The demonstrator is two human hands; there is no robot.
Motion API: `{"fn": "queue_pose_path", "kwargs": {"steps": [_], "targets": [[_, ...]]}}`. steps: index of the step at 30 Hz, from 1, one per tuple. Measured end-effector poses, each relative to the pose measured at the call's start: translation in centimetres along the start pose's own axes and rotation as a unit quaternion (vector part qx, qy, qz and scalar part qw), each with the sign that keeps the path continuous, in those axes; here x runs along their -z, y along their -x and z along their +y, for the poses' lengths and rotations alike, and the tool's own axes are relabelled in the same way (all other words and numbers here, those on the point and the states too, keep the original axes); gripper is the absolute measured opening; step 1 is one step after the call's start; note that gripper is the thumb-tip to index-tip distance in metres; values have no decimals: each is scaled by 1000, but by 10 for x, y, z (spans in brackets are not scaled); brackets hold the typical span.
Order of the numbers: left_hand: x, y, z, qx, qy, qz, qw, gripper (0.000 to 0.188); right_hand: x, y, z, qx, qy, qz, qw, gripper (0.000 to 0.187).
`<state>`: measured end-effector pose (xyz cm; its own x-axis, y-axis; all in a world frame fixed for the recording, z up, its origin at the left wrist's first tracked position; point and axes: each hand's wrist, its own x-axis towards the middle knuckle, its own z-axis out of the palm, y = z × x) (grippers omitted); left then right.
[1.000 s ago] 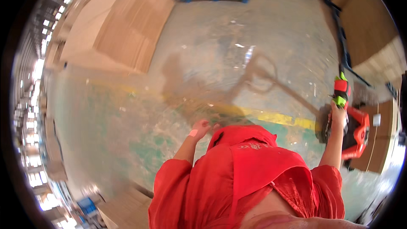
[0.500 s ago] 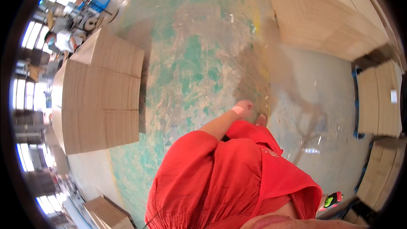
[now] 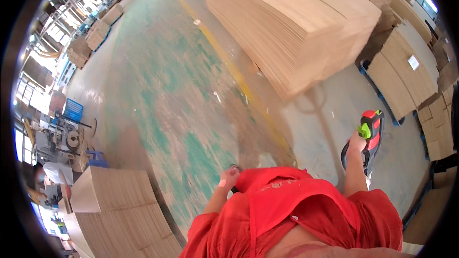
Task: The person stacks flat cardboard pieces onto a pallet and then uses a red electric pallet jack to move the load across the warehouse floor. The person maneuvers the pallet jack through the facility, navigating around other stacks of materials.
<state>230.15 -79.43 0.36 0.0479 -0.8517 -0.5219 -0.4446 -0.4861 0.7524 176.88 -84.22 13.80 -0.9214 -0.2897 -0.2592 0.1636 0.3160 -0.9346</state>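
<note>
I look down over my red shirt [image 3: 296, 210] at a factory floor. My right hand [image 3: 356, 142] is closed around the red, green and black handle [image 3: 370, 129] of a pallet truck, held out at my right side. My left hand [image 3: 228, 177] hangs in front of me with a plaster on the wrist; its fingers are curled around a small dark thing that I cannot make out. A tall stack of thin wooden sheets [image 3: 296, 24] rises ahead and to the right of the handle.
A yellow line [image 3: 224, 57] runs along the worn green floor [image 3: 181, 114]. More sheet stacks stand at the right [image 3: 401, 76] and lower left [image 3: 119, 210]. A blue crate [image 3: 73, 110], machines and a person [image 3: 40, 177] are at the far left.
The view has swung round: the big sheet stack now fills the upper right, the pallet truck handle is back in sight in my right hand, and the lower-left stack sits nearer.
</note>
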Motion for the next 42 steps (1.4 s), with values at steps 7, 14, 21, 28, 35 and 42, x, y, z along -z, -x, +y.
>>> {"fn": "queue_pose_path", "kwargs": {"steps": [7,14,21,28,35,42], "targets": [[207,-109,28,-116,-133,57,983,35,-202,183,-14,45,-19,-122,991,31],[348,-182,103,-154,-68,61,984,32,-341,333,-22,30,-43,-161,986,26],[459,-273,203,-258,-139,-18,956,27,-424,438,-56,28,1,-152,988,24],[547,-355,276,-351,-197,-102,909,26,-464,505,-124,19,204,-153,967,37],[473,-392,451,-557,-317,-256,724,57,-458,549,-163,67,196,-134,969,43],[379,-318,591,-770,-326,-356,417,93,-427,619,-227,22,227,0,974,47]]}}
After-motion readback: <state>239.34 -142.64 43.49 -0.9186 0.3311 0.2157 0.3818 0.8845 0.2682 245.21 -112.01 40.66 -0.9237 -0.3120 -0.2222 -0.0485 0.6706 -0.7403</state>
